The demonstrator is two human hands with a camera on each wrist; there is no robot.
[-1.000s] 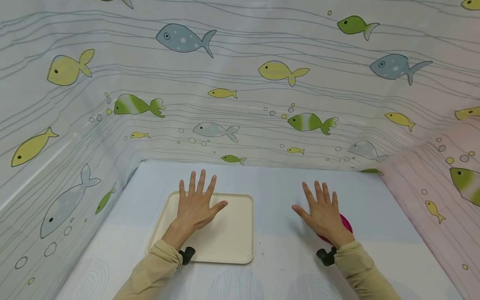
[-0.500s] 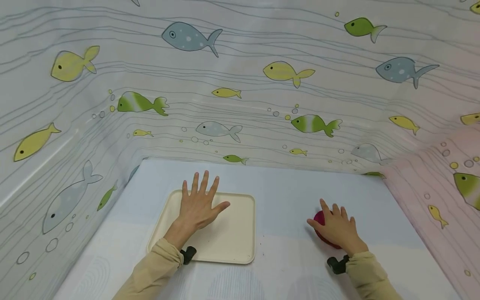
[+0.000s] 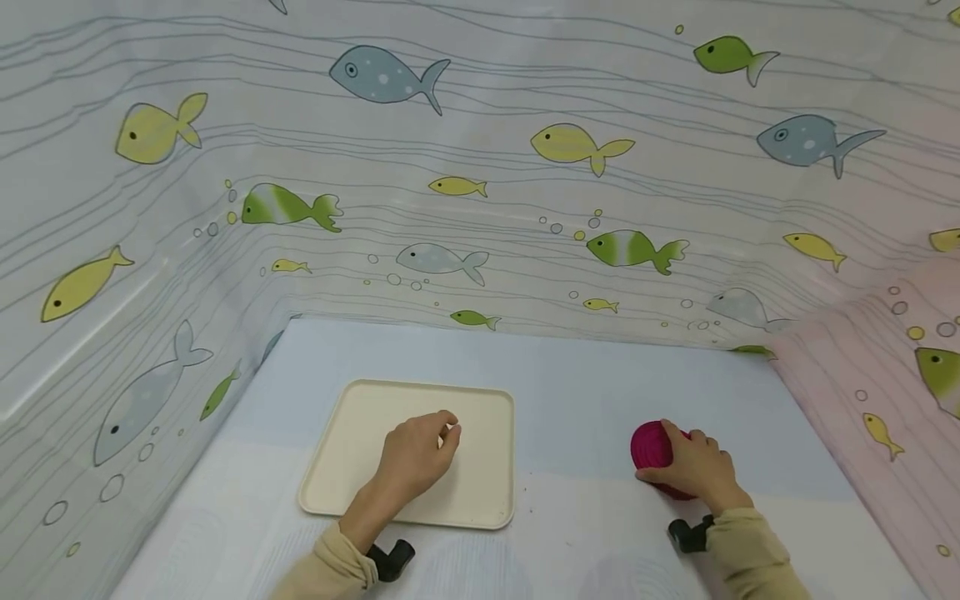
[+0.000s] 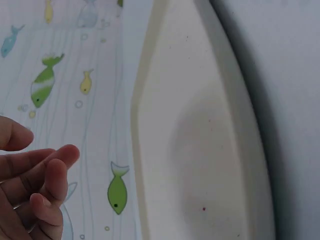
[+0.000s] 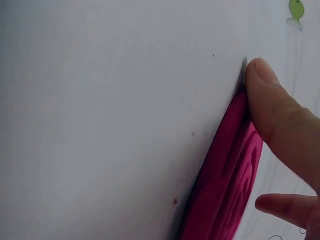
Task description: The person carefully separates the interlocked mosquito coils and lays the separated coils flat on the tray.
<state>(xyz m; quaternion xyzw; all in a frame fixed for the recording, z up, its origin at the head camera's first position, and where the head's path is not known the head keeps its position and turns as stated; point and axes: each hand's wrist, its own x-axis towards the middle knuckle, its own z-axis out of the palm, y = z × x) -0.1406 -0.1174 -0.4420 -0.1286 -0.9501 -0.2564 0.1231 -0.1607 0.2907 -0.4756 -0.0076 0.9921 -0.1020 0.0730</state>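
Observation:
My left hand (image 3: 416, 454) is over a cream rectangular tray (image 3: 480, 475), its fingers loosely curled with nothing in them. In the left wrist view those fingers (image 4: 54, 182) appear at the lower left, apart from the tray's rim. At the right, my right hand (image 3: 702, 468) reaches over a round magenta thing (image 3: 651, 447) with swirled, layered folds, which lies on the table. The right wrist view has my thumb (image 5: 285, 122) at the edge of the magenta thing, while another finger (image 5: 285, 207) shows above its folds. My remaining right fingertips are hidden there.
The table (image 3: 570, 400) has a pale blue and white cover with small dark specks between the tray and the magenta thing. Fish-printed sheeting (image 3: 510, 225) walls in the back and both sides. A black wrist camera (image 3: 690, 533) sits by my right sleeve.
My right hand has moved right and down onto the magenta thing, its spread fingers now bent. My left hand has drawn back toward me and its spread fingers have curled loosely.

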